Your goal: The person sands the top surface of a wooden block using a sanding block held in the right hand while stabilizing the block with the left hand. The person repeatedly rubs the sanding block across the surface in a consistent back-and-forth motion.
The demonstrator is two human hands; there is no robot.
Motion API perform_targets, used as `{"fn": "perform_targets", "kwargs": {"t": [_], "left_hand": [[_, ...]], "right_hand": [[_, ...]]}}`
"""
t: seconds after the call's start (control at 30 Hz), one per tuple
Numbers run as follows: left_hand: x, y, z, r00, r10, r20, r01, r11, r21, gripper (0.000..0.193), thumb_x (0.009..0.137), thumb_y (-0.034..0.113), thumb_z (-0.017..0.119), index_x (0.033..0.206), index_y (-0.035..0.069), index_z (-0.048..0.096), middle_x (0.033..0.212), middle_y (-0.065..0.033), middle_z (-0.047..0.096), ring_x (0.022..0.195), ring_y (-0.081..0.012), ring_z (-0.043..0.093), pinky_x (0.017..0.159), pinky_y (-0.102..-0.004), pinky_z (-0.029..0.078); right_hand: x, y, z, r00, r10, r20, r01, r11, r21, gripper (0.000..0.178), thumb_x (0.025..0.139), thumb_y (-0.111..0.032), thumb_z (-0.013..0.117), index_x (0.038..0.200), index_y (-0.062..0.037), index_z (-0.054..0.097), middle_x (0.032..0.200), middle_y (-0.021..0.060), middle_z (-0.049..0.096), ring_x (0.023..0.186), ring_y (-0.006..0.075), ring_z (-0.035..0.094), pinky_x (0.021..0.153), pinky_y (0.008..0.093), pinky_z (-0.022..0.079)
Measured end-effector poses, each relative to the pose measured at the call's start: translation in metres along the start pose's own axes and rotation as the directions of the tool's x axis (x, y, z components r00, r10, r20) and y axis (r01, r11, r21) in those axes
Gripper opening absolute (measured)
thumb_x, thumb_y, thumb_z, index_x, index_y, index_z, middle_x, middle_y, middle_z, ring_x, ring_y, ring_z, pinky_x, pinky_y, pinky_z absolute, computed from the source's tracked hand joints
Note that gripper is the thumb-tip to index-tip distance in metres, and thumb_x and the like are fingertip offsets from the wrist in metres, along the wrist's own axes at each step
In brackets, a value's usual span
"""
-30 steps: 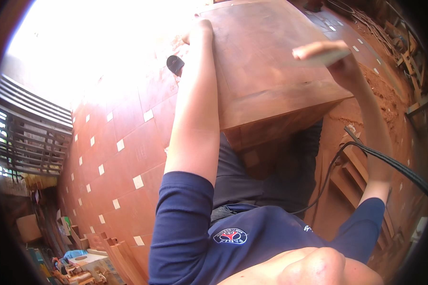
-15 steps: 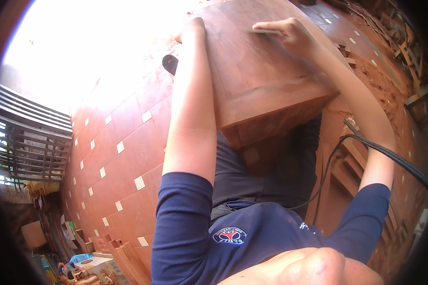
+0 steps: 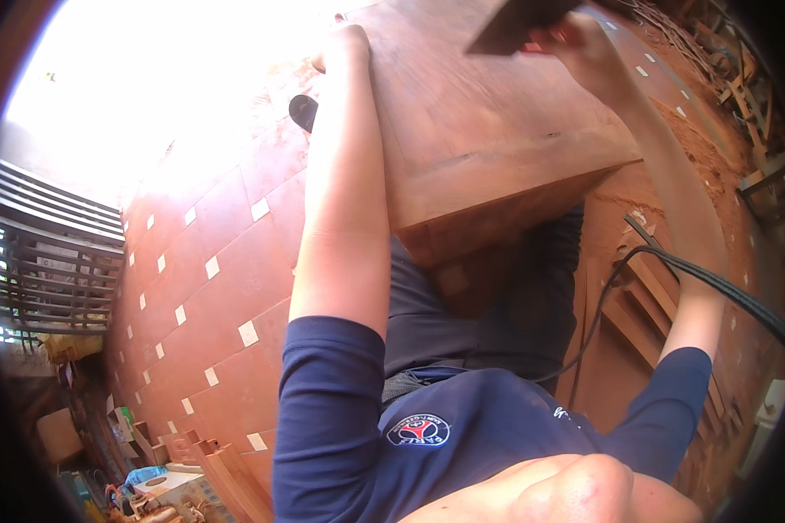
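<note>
Over the box [image 3: 462, 113], our right hand [image 3: 576, 50] pinches the plate [image 3: 516, 24], likely light, stiff, best edge-held; we cannot tell how our left hand [image 3: 347, 44] grips.

White glare upper left, washing out floor [image 3: 196, 288]; deep shadow beneath wooden box [image 3: 462, 113]; blackened, edge-bending rim.

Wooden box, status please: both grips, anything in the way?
Left hand's grip at left edge of wooden box, in glare. Right hand's grip closed on dark flat piece. Box's near end by dark trousers. Black cable crosses right forearm in view.
</note>
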State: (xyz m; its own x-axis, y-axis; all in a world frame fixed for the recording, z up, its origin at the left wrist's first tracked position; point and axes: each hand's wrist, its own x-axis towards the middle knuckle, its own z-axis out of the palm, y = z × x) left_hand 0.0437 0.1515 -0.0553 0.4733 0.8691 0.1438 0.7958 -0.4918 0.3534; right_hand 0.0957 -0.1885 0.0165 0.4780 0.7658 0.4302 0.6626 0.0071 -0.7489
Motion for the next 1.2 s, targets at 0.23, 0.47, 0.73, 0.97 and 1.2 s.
{"fn": "perform_targets", "kwargs": {"t": [0.23,0.47,0.73,0.97,1.2], "left_hand": [[-0.002,0.013,0.000,0.999,0.045,-0.008,-0.045,0.999,0.010,0.047,0.107,0.028,0.035,0.149,0.009,0.043,0.137,-0.0123,0.063,0.117,-0.0254,0.066,0.081,-0.0410,0.058],[0.010,0.004,0.000,0.999,0.032,-0.031,-0.031,0.999,0.021,0.048,0.107,0.028,0.034,0.151,0.009,0.042,0.138,-0.0124,0.062,0.117,-0.0256,0.066,0.080,-0.0413,0.059],[-0.001,0.023,0.002,0.999,-0.041,0.015,0.042,0.998,-0.051,0.051,0.108,0.026,0.032,0.155,0.011,0.036,0.140,-0.0115,0.062,0.113,-0.0260,0.069,0.077,-0.0420,0.060],[0.006,0.018,0.002,0.997,-0.022,0.076,0.017,0.998,0.064,0.043,0.107,0.025,0.038,0.141,0.009,0.057,0.131,-0.0113,0.068,0.109,-0.0250,0.071,0.074,-0.0396,0.061],[-0.019,0.017,-0.015,0.999,0.022,0.039,-0.025,0.998,0.065,0.039,0.105,0.023,0.041,0.126,0.008,0.070,0.128,-0.0140,0.069,0.111,-0.0277,0.070,0.078,-0.0435,0.061]], "right_hand": [[0.134,0.133,0.027,0.935,-0.229,-0.271,0.126,0.928,-0.350,0.016,0.090,0.002,0.061,0.098,0.0011,0.074,0.086,0.0165,0.076,0.075,0.0143,0.068,0.068,0.0348,0.052],[0.084,0.075,0.061,0.903,-0.420,-0.089,0.365,0.862,-0.353,0.021,0.091,0.004,0.055,0.097,0.0005,0.075,0.091,0.0177,0.076,0.082,0.0198,0.071,0.071,0.0368,0.054],[-0.088,-0.002,0.009,0.938,-0.289,0.191,0.303,0.952,-0.045,0.029,0.085,0.001,0.064,0.112,-0.0012,0.076,0.114,0.0162,0.075,0.111,0.0253,0.071,0.098,0.0348,0.055],[-0.097,-0.021,-0.007,0.940,-0.276,0.198,0.271,0.961,0.054,0.028,0.083,0.010,0.057,0.102,0.0021,0.076,0.106,0.0164,0.077,0.103,0.0251,0.074,0.092,0.0353,0.058],[0.078,0.074,0.010,0.935,-0.261,-0.241,0.123,0.873,-0.472,0.017,0.089,-0.002,0.061,0.098,0.0003,0.075,0.089,0.0229,0.073,0.082,0.0325,0.072,0.072,0.0403,0.055]]}}
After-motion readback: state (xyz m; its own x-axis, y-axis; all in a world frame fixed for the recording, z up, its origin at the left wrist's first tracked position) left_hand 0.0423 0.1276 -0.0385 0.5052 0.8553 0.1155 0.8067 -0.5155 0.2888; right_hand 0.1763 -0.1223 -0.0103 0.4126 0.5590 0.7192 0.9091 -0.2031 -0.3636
